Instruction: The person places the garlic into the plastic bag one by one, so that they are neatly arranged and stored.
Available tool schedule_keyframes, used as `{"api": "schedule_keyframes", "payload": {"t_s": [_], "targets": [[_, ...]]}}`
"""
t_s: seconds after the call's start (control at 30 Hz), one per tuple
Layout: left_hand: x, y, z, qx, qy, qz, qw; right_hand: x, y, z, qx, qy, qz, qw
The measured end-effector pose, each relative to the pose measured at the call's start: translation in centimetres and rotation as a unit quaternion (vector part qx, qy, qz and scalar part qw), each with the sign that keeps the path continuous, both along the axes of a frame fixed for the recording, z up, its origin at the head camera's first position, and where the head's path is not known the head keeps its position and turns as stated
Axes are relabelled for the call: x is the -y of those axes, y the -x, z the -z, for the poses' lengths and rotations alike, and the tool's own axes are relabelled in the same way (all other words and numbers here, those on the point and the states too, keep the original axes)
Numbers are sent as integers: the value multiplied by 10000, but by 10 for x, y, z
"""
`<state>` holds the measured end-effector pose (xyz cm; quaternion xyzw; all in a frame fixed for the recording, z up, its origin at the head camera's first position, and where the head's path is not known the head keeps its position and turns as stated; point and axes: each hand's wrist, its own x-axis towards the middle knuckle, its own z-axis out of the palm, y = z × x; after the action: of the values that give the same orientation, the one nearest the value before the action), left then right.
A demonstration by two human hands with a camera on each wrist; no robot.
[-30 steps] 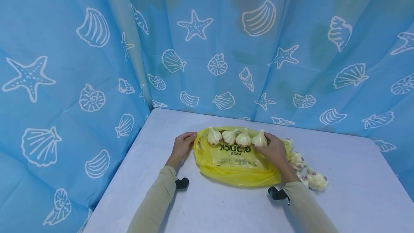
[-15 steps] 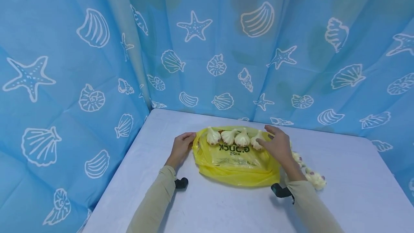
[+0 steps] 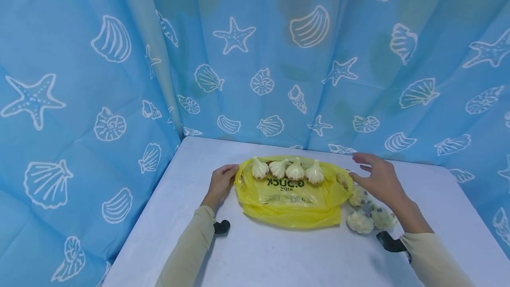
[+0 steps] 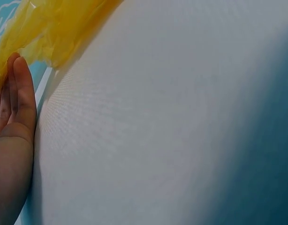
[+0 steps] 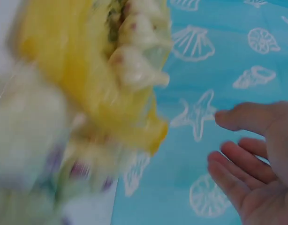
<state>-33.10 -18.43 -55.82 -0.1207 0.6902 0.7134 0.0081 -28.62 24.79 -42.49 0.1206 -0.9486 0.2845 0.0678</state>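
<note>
A yellow plastic bag (image 3: 291, 217) with dark lettering lies on the table, and several white garlic bulbs (image 3: 295, 171) stand in a row along its far side. At the bag's left end my left hand (image 3: 217, 186) pinches the plastic; the left wrist view shows its fingertips against the crinkled yellow edge. My right hand (image 3: 383, 183) is off the bag's right end, fingers spread and holding nothing. Near and below it sits a cluster of pale bulbs (image 3: 360, 222) with purple marks, blurred in the right wrist view.
The white table (image 3: 287, 256) runs up to a blue curtain (image 3: 255, 56) printed with shells and starfish, behind and at the left. A black wrist device (image 3: 392, 242) shows at the right cuff, another (image 3: 222, 227) at the left.
My right hand has let go of the rightmost garlic bulb in the row and moved right, past the bag's end. My left hand stays at the bag's left edge.
</note>
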Motion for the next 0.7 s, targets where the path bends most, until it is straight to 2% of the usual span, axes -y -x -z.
{"api": "schedule_keyframes", "payload": {"t_s": [0.13,0.33,0.53,0.7], "targets": [[-1,-1,0,-47,-73,2,10000,-27,-14,4,569,-662,-130,9961],[-2,-3,-2,-72,-48,24,10000,-59,-29,19,1210,-1231,-258,9846],[1,-3,-2,-114,68,-4,9999,-75,-29,31,1772,-1391,349,9737],[0,-3,-1,-93,0,-5,10000,-79,-29,40,2469,-1473,814,9543]]}}
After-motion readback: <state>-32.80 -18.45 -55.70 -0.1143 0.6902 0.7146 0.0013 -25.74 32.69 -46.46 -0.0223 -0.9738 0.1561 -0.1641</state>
